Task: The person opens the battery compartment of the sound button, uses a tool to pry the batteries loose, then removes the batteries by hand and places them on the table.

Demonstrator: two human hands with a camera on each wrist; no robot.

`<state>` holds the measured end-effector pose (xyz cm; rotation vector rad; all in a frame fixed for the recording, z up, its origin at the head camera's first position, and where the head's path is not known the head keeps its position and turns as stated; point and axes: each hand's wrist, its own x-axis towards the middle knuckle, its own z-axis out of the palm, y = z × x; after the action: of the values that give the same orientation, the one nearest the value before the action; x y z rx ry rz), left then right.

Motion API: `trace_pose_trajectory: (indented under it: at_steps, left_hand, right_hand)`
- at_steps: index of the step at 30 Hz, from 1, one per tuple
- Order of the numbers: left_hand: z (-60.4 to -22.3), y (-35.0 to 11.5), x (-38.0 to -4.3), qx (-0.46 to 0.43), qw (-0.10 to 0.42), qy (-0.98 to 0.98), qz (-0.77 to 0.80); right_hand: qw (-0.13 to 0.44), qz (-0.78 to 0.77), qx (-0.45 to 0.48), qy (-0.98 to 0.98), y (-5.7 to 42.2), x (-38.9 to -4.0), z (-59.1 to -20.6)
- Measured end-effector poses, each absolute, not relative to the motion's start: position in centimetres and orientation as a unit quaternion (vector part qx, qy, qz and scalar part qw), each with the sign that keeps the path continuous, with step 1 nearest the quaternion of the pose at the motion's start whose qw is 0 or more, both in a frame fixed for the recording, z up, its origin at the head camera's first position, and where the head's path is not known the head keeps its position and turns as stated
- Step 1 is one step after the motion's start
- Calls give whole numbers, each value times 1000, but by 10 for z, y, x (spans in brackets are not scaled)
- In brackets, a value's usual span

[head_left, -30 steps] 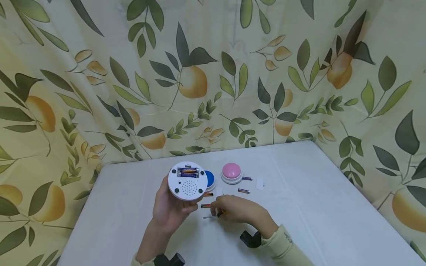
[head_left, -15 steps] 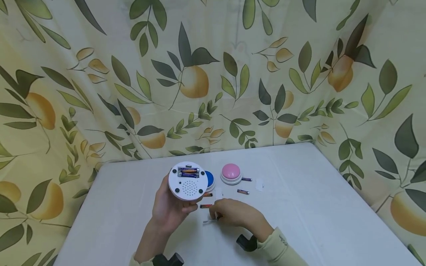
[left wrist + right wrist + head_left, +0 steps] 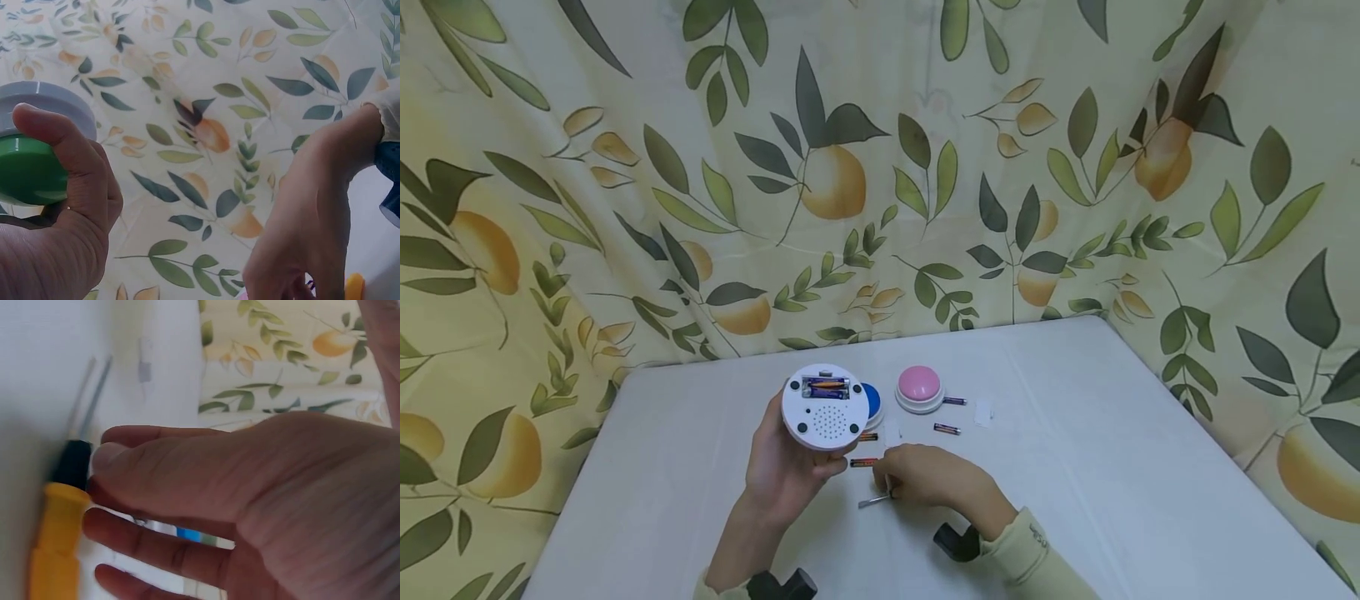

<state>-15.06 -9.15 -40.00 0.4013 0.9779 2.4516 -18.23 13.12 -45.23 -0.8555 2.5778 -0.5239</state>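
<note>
My left hand [image 3: 775, 467] grips a round sound button [image 3: 825, 429], white with a green dome [image 3: 28, 169]. Its underside faces me in the head view, showing speaker holes and an uncovered battery compartment [image 3: 825, 387] with several batteries inside. Low over the table, my right hand [image 3: 928, 477] has its thumb and index fingertips at the black collar of a screwdriver [image 3: 59, 519] with a yellow handle. The metal shaft [image 3: 872, 502] points left, close over the white tabletop. In the head view my right hand hides the handle.
Behind the held button stands a blue-domed button [image 3: 872, 403], partly hidden. A pink-domed button [image 3: 919, 385] is at its right. Loose batteries [image 3: 947, 429] lie around them, one [image 3: 863, 462] right by my right hand. A small white cover [image 3: 983, 412] lies farther right. A patterned curtain [image 3: 880, 167] hangs behind.
My right hand has come slightly nearer to me, and the screwdriver's shaft has swung so its tip sits lower in the head view. The left hand holds the button nearly still.
</note>
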Motion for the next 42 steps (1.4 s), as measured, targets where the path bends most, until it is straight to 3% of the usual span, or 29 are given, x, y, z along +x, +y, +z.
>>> trace_pose_trajectory:
  at_steps: [4, 11, 17, 29, 42]
  left_hand:
    - [-400, -92, -149, 139, 229, 363, 892]
    - [-400, -92, -152, 167, 225, 352, 893]
    - [-403, -88, -150, 160, 229, 344, 896]
    - [-400, -81, -148, 178, 244, 344, 889]
    - [-402, -81, -151, 128, 234, 403, 875]
  right_hand:
    - [167, -217, -310, 910, 133, -186, -447]
    - [82, -276, -326, 901, 132, -190, -434]
    - [59, -397, -315, 860, 129, -185, -431]
    - [106, -578, -312, 746, 127, -183, -429]
    - [80, -589, -297, 747, 133, -176, -410]
